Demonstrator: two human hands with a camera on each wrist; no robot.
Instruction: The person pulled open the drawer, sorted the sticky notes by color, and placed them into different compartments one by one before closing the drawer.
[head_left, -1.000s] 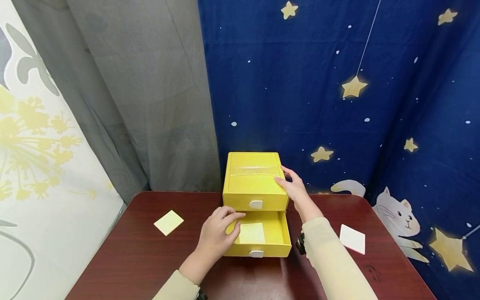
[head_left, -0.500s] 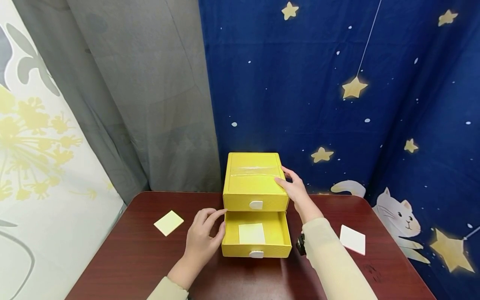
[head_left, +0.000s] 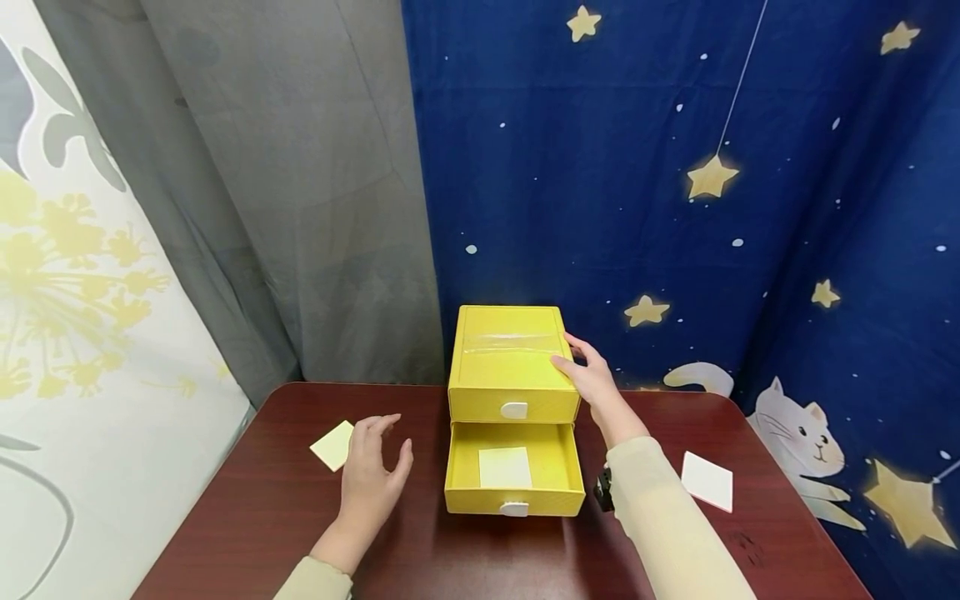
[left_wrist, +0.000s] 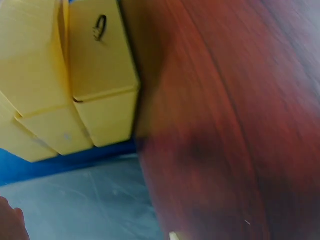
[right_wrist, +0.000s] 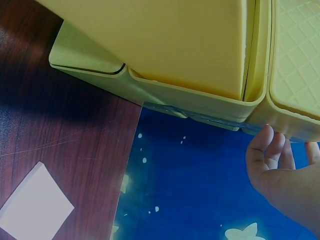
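A yellow drawer box (head_left: 510, 346) stands at the back of the table with one drawer (head_left: 551, 454) pulled out. In that drawer lies a pale yellow sticky note pad (head_left: 505, 468). My right hand (head_left: 592, 379) holds the box's right upper edge, thumb on top and fingers along the side; the right wrist view has its curled fingers (right_wrist: 265, 145) at the box wall. Left of the box, my left hand (head_left: 367, 475) is over the table with fingers loosely bent and nothing held. It partly covers another yellow sticky note pad (head_left: 330, 444).
A white note pad (head_left: 707, 481) lies on the right of the dark red table (head_left: 510, 558). Grey curtain (head_left: 337, 208) and blue star-print curtain (head_left: 540, 167) hang right behind the table. Clear tape (head_left: 510, 342) crosses the box top.
My left hand has drawn back from over the pulled-out drawer and moved left toward the yellow pad on the table. The right hand stays on the box; the drawer has not moved.
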